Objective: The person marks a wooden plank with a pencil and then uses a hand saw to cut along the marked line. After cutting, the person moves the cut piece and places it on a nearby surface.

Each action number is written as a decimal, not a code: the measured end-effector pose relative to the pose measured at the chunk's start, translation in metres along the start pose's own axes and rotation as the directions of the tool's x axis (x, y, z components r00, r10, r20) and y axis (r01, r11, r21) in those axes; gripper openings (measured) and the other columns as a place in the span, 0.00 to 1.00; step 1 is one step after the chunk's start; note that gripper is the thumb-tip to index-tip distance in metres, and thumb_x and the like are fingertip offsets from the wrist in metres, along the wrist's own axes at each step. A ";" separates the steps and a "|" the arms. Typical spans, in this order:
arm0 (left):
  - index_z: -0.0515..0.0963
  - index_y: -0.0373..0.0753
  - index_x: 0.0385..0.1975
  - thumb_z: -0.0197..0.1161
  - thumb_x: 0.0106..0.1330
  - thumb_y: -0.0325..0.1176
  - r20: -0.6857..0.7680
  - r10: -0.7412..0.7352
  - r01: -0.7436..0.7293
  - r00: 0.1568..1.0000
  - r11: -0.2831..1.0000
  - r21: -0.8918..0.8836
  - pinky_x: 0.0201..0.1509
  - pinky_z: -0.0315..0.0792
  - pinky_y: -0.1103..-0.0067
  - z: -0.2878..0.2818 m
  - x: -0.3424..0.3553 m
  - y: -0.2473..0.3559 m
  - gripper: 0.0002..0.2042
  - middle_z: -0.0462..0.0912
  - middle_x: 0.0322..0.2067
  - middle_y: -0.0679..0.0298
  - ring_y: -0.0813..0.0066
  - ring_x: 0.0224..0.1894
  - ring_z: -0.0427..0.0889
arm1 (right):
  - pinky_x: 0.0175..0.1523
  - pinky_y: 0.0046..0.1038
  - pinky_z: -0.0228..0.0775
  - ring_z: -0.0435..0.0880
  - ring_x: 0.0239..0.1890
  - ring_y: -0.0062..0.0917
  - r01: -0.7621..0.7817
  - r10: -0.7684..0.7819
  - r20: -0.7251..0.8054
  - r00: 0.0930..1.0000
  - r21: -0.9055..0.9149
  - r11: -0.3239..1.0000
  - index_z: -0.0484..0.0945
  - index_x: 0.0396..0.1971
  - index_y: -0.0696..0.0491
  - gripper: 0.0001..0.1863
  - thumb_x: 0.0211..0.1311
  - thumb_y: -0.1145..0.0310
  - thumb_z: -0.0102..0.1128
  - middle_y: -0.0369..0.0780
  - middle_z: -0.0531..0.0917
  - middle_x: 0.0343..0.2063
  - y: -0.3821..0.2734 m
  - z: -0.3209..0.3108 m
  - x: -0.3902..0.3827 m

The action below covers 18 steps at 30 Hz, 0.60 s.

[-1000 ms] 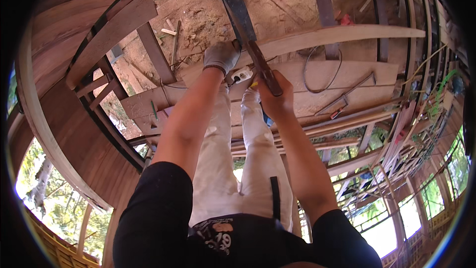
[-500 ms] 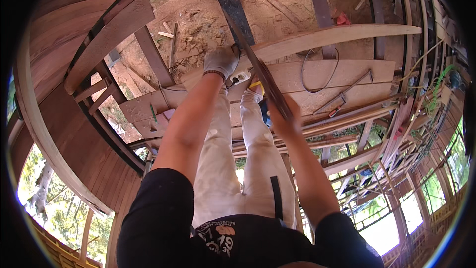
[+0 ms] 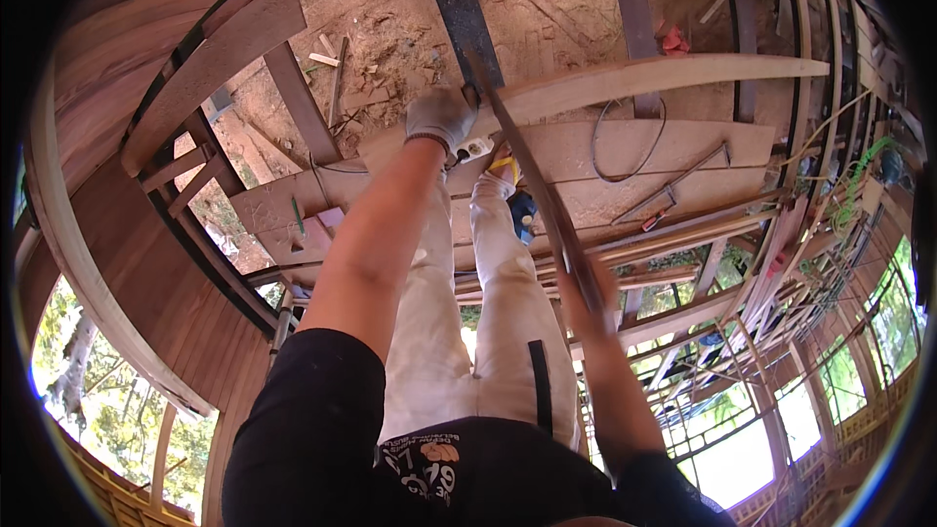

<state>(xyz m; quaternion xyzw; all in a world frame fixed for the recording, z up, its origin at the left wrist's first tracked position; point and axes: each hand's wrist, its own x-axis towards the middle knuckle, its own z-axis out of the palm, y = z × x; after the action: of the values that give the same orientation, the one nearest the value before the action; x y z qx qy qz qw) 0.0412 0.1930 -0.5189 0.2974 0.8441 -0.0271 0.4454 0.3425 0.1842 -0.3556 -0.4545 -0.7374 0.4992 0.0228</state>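
Note:
A long curved wooden plank [image 3: 673,76] lies across the dark beam [image 3: 457,5] in front of me. My left hand [image 3: 437,115], in a grey glove, grips it near its left end, beside a small dark piece by the fingertips. My right hand [image 3: 589,288], bare and blurred by motion, is closed round the rear end of a handsaw [image 3: 532,171]. The narrow dark blade is seen nearly edge-on. It slants away from me and crosses the plank just right of my left hand. The saw's handle is mostly hidden by hand and blur.
Flat boards [image 3: 708,144] lie beneath the plank, with a looped cable [image 3: 597,156], a frame saw [image 3: 673,197] and a white power socket [image 3: 475,148]. A curved planked wall [image 3: 166,244] rises at left. Wood strips pile up at right. Beyond, gaps between beams show sawdust-strewn ground [image 3: 390,24].
My right hand has drawn the saw back toward my body, down and slightly right. My left hand stays in place on the plank.

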 end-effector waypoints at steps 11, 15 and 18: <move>0.84 0.40 0.41 0.39 0.70 0.52 0.012 0.107 -0.108 0.994 0.991 0.075 0.53 0.74 0.61 0.015 0.011 0.004 0.26 0.84 0.43 0.50 0.54 0.47 0.84 | 0.23 0.23 0.59 0.66 0.20 0.13 -0.217 0.232 -0.005 0.973 0.326 0.920 0.74 0.28 0.55 0.05 0.62 0.73 0.60 0.30 0.71 0.17 0.006 0.050 0.092; 0.84 0.40 0.41 0.40 0.70 0.52 0.007 0.007 -0.008 1.000 0.996 0.094 0.52 0.75 0.61 0.009 0.003 0.003 0.26 0.84 0.41 0.49 0.54 0.46 0.84 | 0.46 0.25 0.72 0.82 0.43 0.23 -0.520 0.542 0.128 0.830 -0.171 0.837 0.77 0.48 0.57 0.13 0.64 0.71 0.56 0.44 0.82 0.41 -0.018 -0.039 -0.073; 0.84 0.40 0.41 0.40 0.70 0.52 0.019 0.002 -0.003 1.000 0.998 0.063 0.52 0.75 0.61 0.013 0.004 0.002 0.26 0.84 0.42 0.49 0.53 0.47 0.83 | 0.42 0.24 0.71 0.80 0.38 0.20 -0.418 0.435 0.078 0.897 -0.166 0.893 0.78 0.43 0.56 0.10 0.63 0.71 0.57 0.40 0.82 0.35 -0.015 -0.022 -0.034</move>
<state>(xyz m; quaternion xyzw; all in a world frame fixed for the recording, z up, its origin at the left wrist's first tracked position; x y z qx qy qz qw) 0.0499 0.1921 -0.5294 0.3121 0.8382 -0.0562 0.4437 0.3636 0.1756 -0.3192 -0.5767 -0.6540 0.4619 -0.1623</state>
